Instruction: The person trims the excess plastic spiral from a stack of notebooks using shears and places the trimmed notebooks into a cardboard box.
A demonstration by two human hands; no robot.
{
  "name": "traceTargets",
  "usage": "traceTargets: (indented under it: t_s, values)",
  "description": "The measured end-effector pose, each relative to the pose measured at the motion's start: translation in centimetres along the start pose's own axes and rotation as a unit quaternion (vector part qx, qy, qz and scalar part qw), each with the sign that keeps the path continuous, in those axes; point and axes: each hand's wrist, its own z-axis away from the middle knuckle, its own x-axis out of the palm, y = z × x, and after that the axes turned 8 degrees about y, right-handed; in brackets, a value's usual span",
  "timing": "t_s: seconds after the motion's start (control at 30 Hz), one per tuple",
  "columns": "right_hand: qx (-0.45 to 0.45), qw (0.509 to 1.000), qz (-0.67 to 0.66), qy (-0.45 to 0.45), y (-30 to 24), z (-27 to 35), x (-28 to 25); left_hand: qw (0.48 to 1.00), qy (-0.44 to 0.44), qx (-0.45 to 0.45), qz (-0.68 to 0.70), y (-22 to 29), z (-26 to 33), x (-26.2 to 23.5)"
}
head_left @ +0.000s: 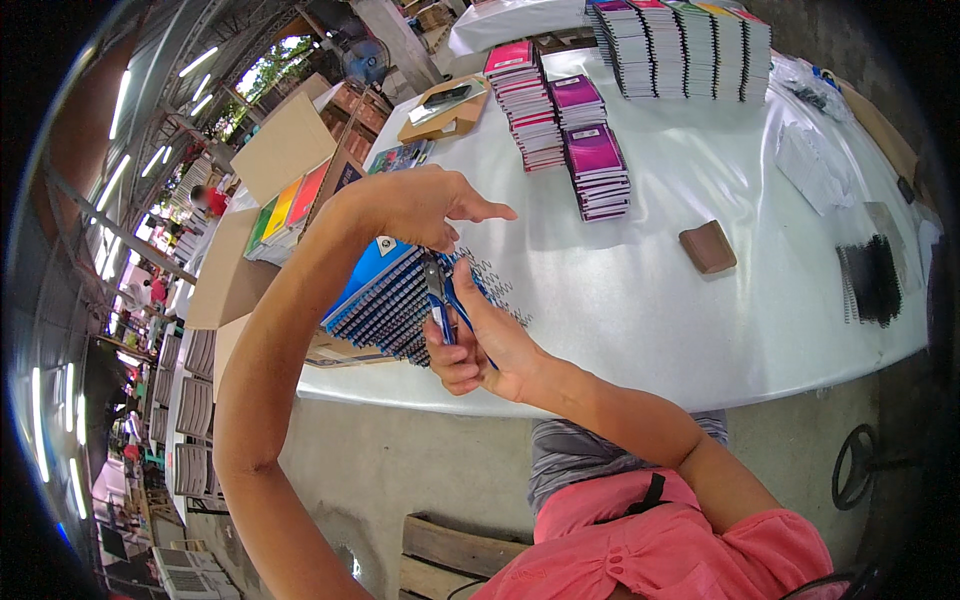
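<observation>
A: The pink shirt (640, 560) sits nearest my camera, cut off at the lower edge. What are the 2 hands doing?
B: From here I see the right hand (490, 345), at frame centre, wrapped round blue-handled pliers (437, 308). Whether the jaws bite anything, I can't make out.
A: And the left hand (425, 205)?
B: Just above, 1 finger stretched rightward; the others are partly hidden, so I can't tell whether they pinch something.
A: Where are the blue notebooks (378, 305)?
B: Left of centre, stacked on the white table (640, 310); the left forearm (285, 320) covers part of them. Coil ends (487, 278) stick out rightward, too fine for me to count.
A: Behind that forearm?
B: A cardboard box (230, 280), also partly hidden.
</observation>
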Motion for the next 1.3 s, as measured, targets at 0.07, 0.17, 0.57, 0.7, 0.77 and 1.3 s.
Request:
traceTargets:
  t_s: [0.07,0.17,0.57,0.7,0.77,1.3]
  values:
    - [-0.042,0.993,0.067,0.086,1.6,0.2,2.2,1.000,0.003,-0.008,0.000,0.2,0.4,0.0]
    - [-0.092,0.971,0.135,0.176,2.2,0.1,2.9,1.000,-0.006,-0.022,-0.007,0.3,0.4,0.1]
    - [-0.059,0.992,0.042,0.100,0.9,0.1,0.5,0.999,-0.014,-0.037,-0.036,0.5,0.3,0.3]
    - [-0.054,0.995,0.042,0.071,1.9,-0.1,1.5,1.000,-0.006,-0.021,-0.022,0.1,0.4,0.4]
    - [-0.109,0.970,0.119,0.180,2.3,0.3,2.3,1.000,-0.010,-0.014,-0.021,-0.1,0.2,0.5]
    - [-0.042,0.998,0.013,0.044,1.2,0.5,-1.3,0.996,-0.071,-0.007,-0.061,-0.4,-1.4,1.3]
